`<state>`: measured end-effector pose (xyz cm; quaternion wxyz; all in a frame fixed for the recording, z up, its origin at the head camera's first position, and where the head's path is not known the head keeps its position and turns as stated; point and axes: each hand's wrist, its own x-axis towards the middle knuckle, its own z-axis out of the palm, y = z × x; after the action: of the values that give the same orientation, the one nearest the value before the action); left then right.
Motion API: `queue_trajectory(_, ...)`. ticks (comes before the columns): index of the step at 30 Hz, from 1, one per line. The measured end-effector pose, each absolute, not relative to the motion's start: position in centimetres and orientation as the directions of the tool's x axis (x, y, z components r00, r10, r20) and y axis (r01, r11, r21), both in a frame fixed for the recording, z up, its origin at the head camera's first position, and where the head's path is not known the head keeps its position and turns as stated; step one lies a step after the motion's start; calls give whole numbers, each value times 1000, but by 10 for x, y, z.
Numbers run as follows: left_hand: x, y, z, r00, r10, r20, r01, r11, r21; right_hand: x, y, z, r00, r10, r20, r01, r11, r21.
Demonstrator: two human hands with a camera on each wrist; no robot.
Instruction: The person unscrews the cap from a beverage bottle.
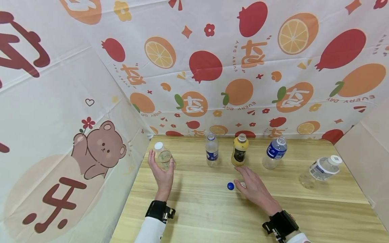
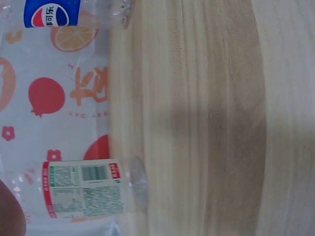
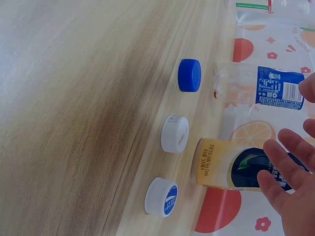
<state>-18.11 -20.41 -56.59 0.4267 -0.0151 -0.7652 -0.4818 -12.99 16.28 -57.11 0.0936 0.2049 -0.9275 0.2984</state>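
Note:
My left hand (image 1: 163,176), thumb and fingers spread, is at the front of a clear bottle (image 1: 165,156) with a white cap; contact is unclear. The left wrist view shows this bottle's printed label (image 2: 83,189) beside part of one finger. My right hand (image 1: 254,187) reaches over the table with fingers extended and holds nothing. Below it lie a blue cap (image 3: 189,75), a white cap (image 3: 174,133) and a white cap with a blue printed top (image 3: 161,197). Behind those fingers stands an uncapped yellow bottle (image 1: 240,151) with a dark label.
An uncapped clear bottle with a blue label (image 1: 211,150) stands left of the yellow one. To the right are another uncapped blue-labelled bottle (image 1: 275,153) and a white-capped clear bottle (image 1: 320,170). Fruit-printed cloth (image 1: 212,111) hangs behind the wooden table (image 1: 206,216).

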Motion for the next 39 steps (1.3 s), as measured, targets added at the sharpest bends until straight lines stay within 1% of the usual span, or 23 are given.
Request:
queue_trajectory(3,-181,-205,-569,-707,-419,570,350,493,797,-129,163,-571,-899,-324,296,-436,736,-518)
queue_trajectory(7,-184,-205,-572,-762,-454,462,254,447,858,-129,163,-572,-897,-329,296,-440,735,-517)
queue_trajectory(11,-190,-206,-577,-789,-493,368,169,402,900,-128,163,-572,-896,-331,296,-441,736,-513)
queue_trajectory(15,-195,-208,-584,-802,-524,287,103,352,930,-128,163,-572,-897,-333,290,-439,739,-511)
queue_trajectory(19,-200,-210,-590,-817,-527,232,69,310,948,-127,163,-572,-901,-332,279,-432,740,-515)
queue_trajectory(24,-205,-212,-598,-839,-514,180,19,302,953,-127,163,-572,-903,-330,277,-429,742,-515)
queue_trajectory(28,-207,-213,-599,-840,-518,162,-6,308,951,-126,163,-572,-902,-331,279,-431,742,-513)
queue_trajectory(31,-205,-211,-597,-843,-512,166,-2,312,950,-126,164,-570,-903,-326,279,-428,739,-521)
queue_trajectory(36,-194,-199,-590,-860,-454,233,73,342,937,-126,163,-567,-907,-318,276,-420,731,-538)
queue_trajectory(39,-187,-188,-587,-872,-388,298,131,403,906,-127,163,-564,-909,-310,277,-415,718,-559)
